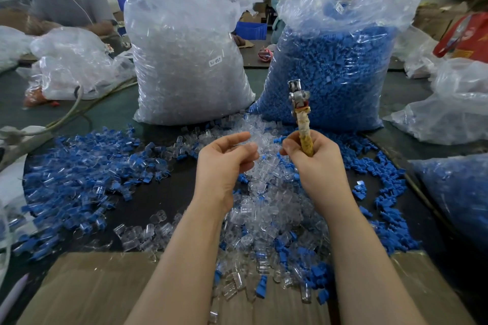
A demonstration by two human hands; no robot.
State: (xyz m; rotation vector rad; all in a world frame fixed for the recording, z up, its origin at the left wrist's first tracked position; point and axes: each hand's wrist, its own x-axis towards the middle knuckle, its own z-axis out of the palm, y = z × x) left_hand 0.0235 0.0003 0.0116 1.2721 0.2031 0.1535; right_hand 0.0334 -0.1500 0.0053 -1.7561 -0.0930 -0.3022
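Bench (161,190): a dark surface is carrying everything and filling the view from 9 to 3 o'clock.
Bag of clear pieces (184,60): it is standing upright at 11 o'clock and bearing a small white label on its front.
Bag of blue pieces (330,74): it is standing at 1 o'clock, just beside the clear bag, with its foot touching the loose heap.
Cardboard sheet (92,285): it is lying flat at 6 to 7 o'clock, under the forearms.
Joined blue-and-clear pieces (79,166): they are spreading over the bench at 9 o'clock.
Loose clear pieces (264,219): they are piling at the centre, below both hands.
Loose blue pieces (390,206): they are trailing along the 3 to 4 o'clock side.
Right hand (317,163): it is gripping the tool's handle in a closed fist, right of centre.
Left hand (221,166): it is hovering left of centre with fingers curling; whether it is pinching a clear piece cannot be told.
Tool (301,108): it is pointing up towards 12 o'clock, taped handle in the fist, metal head showing before the blue bag.
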